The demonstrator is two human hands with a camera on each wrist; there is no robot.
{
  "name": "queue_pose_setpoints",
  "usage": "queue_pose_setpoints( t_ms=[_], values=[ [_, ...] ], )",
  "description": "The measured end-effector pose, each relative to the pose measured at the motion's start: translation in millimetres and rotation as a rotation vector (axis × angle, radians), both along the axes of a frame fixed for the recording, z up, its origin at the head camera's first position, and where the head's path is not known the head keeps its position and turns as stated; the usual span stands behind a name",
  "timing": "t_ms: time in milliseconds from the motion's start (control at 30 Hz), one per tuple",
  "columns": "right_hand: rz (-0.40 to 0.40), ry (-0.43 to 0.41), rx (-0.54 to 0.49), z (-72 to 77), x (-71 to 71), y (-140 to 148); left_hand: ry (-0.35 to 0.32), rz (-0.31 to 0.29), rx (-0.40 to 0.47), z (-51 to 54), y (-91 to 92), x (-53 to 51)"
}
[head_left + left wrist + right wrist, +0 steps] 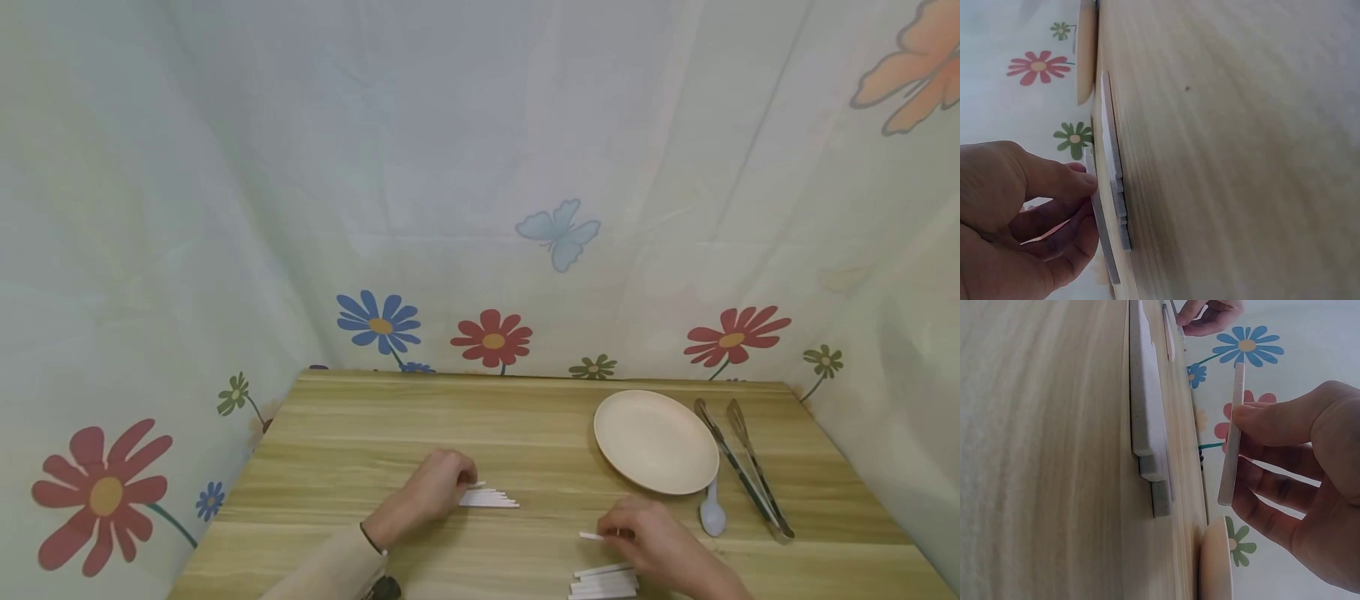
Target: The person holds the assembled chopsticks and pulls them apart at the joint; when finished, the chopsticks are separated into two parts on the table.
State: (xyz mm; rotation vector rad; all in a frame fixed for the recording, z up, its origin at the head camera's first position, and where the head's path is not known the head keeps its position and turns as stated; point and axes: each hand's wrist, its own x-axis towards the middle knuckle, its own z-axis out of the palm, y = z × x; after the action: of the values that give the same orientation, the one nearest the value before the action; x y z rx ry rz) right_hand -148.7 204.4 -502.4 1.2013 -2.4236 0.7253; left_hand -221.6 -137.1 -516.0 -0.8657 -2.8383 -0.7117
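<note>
My left hand (441, 485) pinches a thin white stick (1104, 225) between thumb and fingers, just above the table. Right beside it several white sticks (489, 499) lie side by side on the wood. Nearer the front edge, my right hand (651, 535) holds another white stick (1232, 447) by thumb and fingertips, raised off the table. Below that hand lies a second group of white sticks (602, 582), their ends uneven; the hand covers part of it in the head view.
A round beige plate (656, 442) stands at the back right. A pale spoon (712, 512) lies partly under its rim, with two long dark-handled metal utensils (738, 458) to the right. Flower-printed curtain (450, 208) surrounds the wooden table (360, 425).
</note>
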Motion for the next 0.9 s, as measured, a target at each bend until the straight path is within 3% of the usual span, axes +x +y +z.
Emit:
queue_pose_setpoints(
  t_ms=[100,533,900],
  values=[
    [0.017,0.016,0.005,-1.1,-0.6,-0.5,0.02,0.0,-0.011,-2.0,-0.3,-1.0],
    [0.006,-0.027,0.095,-5.8,-0.2,-1.8,-0.015,0.018,-0.05,-6.0,-1.3,-2.9],
    [0.026,-0.119,0.145,-13.2,-4.0,1.4,-0.016,0.025,-0.045,-5.1,-0.7,-1.8]
  ],
)
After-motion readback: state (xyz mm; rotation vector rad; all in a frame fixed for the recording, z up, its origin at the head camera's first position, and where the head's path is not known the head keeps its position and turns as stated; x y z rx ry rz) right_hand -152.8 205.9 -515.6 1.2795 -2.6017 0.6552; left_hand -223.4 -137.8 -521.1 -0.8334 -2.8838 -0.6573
